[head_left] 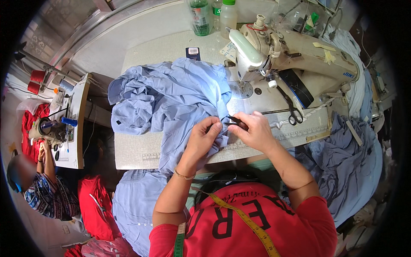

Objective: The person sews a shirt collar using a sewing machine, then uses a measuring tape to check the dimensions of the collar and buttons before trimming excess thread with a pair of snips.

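A light blue garment (184,90) lies bunched over the sewing table, with part of it hanging over the front edge. My left hand (202,136) pinches a fold of this cloth between thumb and fingers near that edge. In my right hand (253,130) is a small dark pointed tool, apparently thread snips (238,123), with its tip at the cloth beside my left fingertips. My right fingers hide most of the tool. Just behind my hands stands the needle end of a sewing machine (295,55); the garment's right edge lies close to its metal plate (244,91).
Black scissors (292,109) and a dark flat case (296,88) lie right of the needle. Bottles (229,19) stand at the back. Grey-blue cloth (338,158) is heaped at right, more blue cloth (139,205) at lower left. Another person (51,188) works at a machine far left.
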Motion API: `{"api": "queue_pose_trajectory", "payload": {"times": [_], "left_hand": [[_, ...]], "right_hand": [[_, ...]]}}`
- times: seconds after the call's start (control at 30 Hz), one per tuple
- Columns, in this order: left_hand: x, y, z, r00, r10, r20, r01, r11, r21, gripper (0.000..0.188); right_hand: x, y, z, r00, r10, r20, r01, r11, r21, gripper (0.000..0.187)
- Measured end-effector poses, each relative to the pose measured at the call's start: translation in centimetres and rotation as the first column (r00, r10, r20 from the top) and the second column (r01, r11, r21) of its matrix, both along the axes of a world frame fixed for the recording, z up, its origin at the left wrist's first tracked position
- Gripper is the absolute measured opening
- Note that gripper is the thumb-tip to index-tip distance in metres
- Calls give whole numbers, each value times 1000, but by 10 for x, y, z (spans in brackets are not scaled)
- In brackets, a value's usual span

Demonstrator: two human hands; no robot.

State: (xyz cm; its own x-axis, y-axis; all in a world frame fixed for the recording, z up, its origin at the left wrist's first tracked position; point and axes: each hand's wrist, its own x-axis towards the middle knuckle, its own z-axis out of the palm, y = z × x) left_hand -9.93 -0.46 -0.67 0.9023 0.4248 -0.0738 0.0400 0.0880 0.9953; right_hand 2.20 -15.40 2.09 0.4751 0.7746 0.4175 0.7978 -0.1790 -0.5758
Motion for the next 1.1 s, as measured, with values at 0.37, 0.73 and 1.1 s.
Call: {"api": "queue_pose_trajectory", "payload": {"times": [0.37,0.73,1.1], "left_hand": [[0,1,-3,999,-18,33,19,999,-42,16],[-2,1,-2,999,-34,35,34,999,9,16],[0,2,-4,999,-27,45,25,999,41,14]], "right_hand": [[-3,-2,-1,997,51,53,-49,997,-54,30],[0,-1,-7,996,66,-68,-70,996,-61,28],[3,0,-2,925,86,-369,-124,989,-81,29]]}}
